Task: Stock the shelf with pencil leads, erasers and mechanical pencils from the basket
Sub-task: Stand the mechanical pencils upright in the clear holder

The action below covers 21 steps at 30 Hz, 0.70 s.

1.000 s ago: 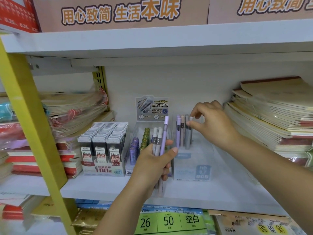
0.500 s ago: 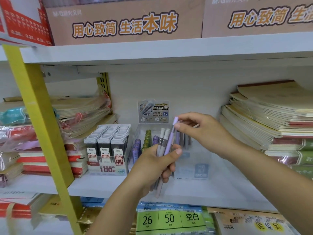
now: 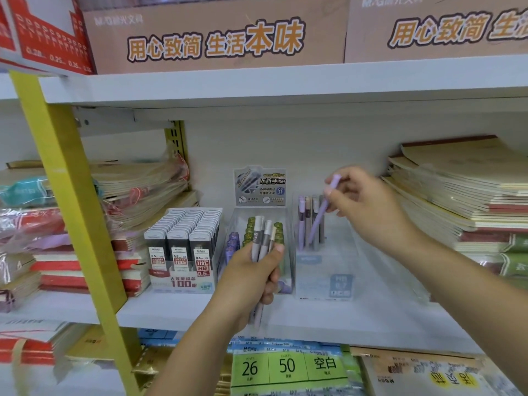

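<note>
My left hand (image 3: 251, 275) grips a bundle of grey and white mechanical pencils (image 3: 264, 238), upright, in front of the shelf. My right hand (image 3: 368, 204) pinches a purple mechanical pencil (image 3: 321, 215) near its top, tilted, its tip down inside a clear display box (image 3: 325, 270) that holds several pencils (image 3: 310, 221) standing at the back. A second clear box (image 3: 237, 224) behind my left hand holds green and purple lead tubes. A carton of 0.5 HB pencil-lead cases (image 3: 183, 244) stands to the left. No basket is in view.
Stacks of notebooks (image 3: 463, 195) fill the shelf's right side, wrapped notebooks (image 3: 134, 192) the left. A yellow upright (image 3: 68, 195) crosses the left foreground. The white shelf board (image 3: 371, 318) runs below the boxes; cardboard cartons (image 3: 217, 35) sit on the shelf above.
My right hand took the purple pencil out of the bundle in my left hand and carried it right, lowering its tip into the clear box. My left hand stayed in place.
</note>
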{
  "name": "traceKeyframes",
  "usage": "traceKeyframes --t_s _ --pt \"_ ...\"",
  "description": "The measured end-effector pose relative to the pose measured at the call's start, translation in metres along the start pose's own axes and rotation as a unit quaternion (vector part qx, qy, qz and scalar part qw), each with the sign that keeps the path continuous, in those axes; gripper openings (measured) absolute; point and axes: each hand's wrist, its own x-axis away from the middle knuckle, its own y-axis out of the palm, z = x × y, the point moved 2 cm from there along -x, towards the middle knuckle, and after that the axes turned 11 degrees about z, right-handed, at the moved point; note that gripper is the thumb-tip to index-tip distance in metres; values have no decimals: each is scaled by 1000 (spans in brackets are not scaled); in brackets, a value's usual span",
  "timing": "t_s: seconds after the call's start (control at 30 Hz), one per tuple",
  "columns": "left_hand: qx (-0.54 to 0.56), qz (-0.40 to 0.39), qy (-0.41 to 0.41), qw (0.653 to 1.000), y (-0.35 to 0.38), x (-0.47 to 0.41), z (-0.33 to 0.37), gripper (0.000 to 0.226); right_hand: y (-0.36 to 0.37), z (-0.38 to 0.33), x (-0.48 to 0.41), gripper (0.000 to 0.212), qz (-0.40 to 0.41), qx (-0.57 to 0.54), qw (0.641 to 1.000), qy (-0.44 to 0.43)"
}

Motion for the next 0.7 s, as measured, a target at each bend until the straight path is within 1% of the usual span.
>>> traceKeyframes --t_s 0.03,0.1,0.23,0.33,0.43,0.53,0.63,0.7 --pt "1 7 1 1000 2 -1 -1 18 6 4 1 12 -20 37 999 -12" --pt "7 17 0 1000 5 -2 -2 17 14 8 3 15 -35 69 997 -30" --pt "17 18 -3 1000 9 -6 -4 6 21 12 5 22 -52 60 996 -36" --pt "19 15 -5 1000 10 -10 -6 13 25 14 5 24 -64 60 996 -33" --pt "23 7 -7 1000 10 -12 -9 18 26 14 3 22 -65 53 996 -23" --pt "25 3 -11 1000 10 -13 -12 19 26 14 1 22 -72 52 996 -24" --pt "23 1 -14 1000 10 -15 -13 18 28 16 0 27 -80 77 993 -35" --pt "18 -3 -14 1000 11 -15 -12 17 30 18 -1 26 -81 93 992 -43"
